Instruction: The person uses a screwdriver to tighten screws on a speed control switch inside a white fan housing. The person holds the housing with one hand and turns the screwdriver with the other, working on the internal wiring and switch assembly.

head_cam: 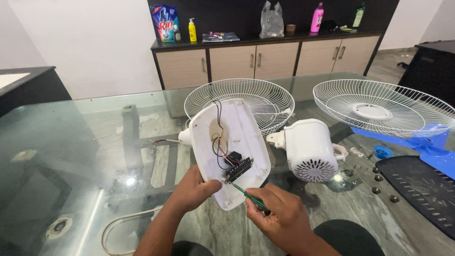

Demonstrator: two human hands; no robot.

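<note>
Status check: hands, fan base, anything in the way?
Left hand grips white fan base, tilted up. Right hand holds green screwdriver, tip at black switch block. Motor housing beside, clear.

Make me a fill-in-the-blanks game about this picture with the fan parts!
1. The right hand holds a green-handled ____ against the black switch block.
2. The left hand steadies the white fan ____, which has wires inside.
3. The table top is made of ____.
4. There are ____ white wire fan guards on the table.

Missing words: screwdriver; base; glass; two
</note>
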